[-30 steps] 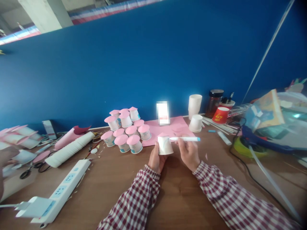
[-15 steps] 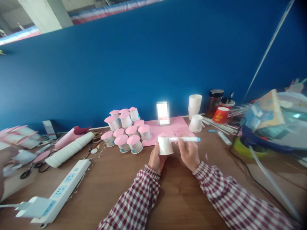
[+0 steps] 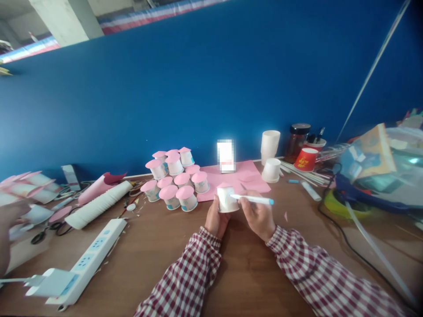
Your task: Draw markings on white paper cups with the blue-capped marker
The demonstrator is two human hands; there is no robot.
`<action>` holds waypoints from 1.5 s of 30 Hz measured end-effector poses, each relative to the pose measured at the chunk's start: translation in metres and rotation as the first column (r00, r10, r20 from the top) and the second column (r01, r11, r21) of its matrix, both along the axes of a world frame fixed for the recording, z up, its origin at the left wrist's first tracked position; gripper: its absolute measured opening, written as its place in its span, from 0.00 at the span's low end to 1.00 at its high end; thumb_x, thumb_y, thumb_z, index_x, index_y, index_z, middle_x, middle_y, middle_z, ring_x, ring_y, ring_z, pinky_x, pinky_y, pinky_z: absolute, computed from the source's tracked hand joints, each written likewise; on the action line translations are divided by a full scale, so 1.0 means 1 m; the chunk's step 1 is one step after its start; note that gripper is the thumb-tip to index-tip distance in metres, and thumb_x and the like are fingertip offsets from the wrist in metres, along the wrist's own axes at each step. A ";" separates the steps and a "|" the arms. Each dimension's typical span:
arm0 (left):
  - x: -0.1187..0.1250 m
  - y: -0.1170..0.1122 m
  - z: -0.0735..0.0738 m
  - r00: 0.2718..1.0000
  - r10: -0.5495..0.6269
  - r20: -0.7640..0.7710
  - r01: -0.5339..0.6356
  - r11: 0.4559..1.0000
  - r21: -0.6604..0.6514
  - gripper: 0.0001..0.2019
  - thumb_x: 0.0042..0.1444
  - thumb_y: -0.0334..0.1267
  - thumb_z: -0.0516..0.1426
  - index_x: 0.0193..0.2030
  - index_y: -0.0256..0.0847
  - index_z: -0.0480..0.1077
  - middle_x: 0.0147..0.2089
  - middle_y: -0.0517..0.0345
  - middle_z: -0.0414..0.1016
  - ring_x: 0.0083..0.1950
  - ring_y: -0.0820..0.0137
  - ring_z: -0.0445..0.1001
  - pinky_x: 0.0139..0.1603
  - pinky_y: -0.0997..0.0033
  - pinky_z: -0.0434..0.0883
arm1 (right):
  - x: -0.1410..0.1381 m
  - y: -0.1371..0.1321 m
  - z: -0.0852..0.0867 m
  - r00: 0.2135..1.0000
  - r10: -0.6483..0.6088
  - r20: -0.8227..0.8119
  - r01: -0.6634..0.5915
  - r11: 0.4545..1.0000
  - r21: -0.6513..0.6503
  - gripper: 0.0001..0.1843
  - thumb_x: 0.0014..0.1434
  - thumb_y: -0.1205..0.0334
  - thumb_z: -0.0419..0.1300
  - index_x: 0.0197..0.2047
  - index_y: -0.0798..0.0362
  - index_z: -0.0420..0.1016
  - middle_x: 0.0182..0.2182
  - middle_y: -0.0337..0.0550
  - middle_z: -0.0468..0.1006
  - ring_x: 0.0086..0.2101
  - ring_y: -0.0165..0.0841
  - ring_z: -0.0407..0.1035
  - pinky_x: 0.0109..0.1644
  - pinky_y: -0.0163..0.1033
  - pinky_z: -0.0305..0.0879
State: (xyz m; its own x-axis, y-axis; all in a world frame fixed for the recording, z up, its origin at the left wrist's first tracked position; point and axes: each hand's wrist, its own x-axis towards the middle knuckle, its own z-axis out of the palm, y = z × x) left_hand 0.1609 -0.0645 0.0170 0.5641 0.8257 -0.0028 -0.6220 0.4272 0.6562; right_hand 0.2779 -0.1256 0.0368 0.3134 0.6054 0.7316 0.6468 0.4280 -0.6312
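My left hand [image 3: 215,221] is closed round an upturned white paper cup [image 3: 226,200] with a pink paper top, held just above the wooden table [image 3: 148,255]. My right hand [image 3: 259,215] grips a white marker with a blue end [image 3: 253,199]; its tip touches the cup's side. A heap of several similar pink-topped cups [image 3: 173,178] stands just left of my hands. A pink paper sheet [image 3: 246,174] lies behind the cup.
A white power strip [image 3: 86,259] lies front left. A sleeve of stacked white cups [image 3: 101,205], scissors [image 3: 41,233] and pink cup pieces lie at the left, where another person's hand [image 3: 8,233] shows. White cups [image 3: 270,149], a red cup [image 3: 306,159], a jar and bags sit at the right.
The marker has tilted down and its tip has moved onto the cup's side. My right hand has shifted slightly lower. The left hand and cup stay put.
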 end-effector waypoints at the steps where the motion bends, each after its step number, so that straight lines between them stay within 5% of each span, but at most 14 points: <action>1: 0.000 0.000 0.000 1.000 0.003 0.000 -0.003 1.000 -0.001 0.23 0.59 0.49 0.49 0.53 0.32 0.67 0.49 0.45 0.73 0.49 0.63 0.71 0.52 0.63 0.66 | 0.000 0.000 0.000 1.000 0.004 -0.002 -0.004 1.000 -0.001 0.05 0.59 0.64 0.53 0.38 0.52 0.69 0.29 0.41 0.76 0.29 0.31 0.72 0.35 0.35 0.69; 45: 0.002 -0.001 0.000 0.999 0.046 -0.006 -0.046 0.999 0.002 0.21 0.56 0.47 0.54 0.51 0.33 0.68 0.51 0.45 0.72 0.51 0.62 0.71 0.57 0.61 0.64 | -0.001 0.000 0.004 0.999 0.006 0.042 -0.005 0.999 -0.039 0.10 0.60 0.61 0.51 0.33 0.53 0.72 0.31 0.43 0.76 0.33 0.32 0.71 0.38 0.37 0.69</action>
State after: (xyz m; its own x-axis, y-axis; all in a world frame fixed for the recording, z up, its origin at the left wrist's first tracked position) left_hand 0.1627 -0.0652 0.0167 0.5253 0.8509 -0.0043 -0.6374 0.3968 0.6605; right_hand 0.2765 -0.1256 0.0405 0.2798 0.6353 0.7198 0.6706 0.4072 -0.6200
